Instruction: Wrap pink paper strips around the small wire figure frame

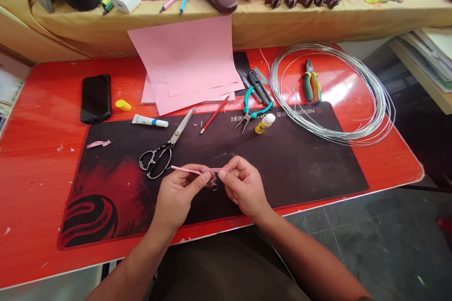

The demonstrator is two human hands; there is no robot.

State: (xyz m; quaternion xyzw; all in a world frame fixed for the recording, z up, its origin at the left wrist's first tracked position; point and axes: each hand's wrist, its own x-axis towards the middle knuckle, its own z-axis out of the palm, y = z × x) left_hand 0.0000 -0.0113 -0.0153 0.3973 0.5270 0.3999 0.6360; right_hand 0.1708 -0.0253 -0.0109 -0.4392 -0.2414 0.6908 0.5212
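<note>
Between my two hands a narrow pink paper strip (185,170) stretches roughly level above the dark mat. My left hand (180,193) pinches it near its middle, with one end sticking out to the left. The fingertips of my right hand (243,183) grip its other end. A small curled piece of wire (213,185) hangs by my left fingertips; how it joins the strip is hidden. Black-handled scissors (165,146) lie just beyond my left hand. A yellow glue stick (264,123) stands beyond my right hand, beside teal-handled pliers (248,112).
Pink paper sheets (190,61) lie at the back, near a utility knife (259,85) and red pencil (214,114). A wire coil (370,89) surrounds green-yellow pliers (311,82) on the right. A phone (95,98), yellow cap (123,105) and glue tube (150,121) lie left.
</note>
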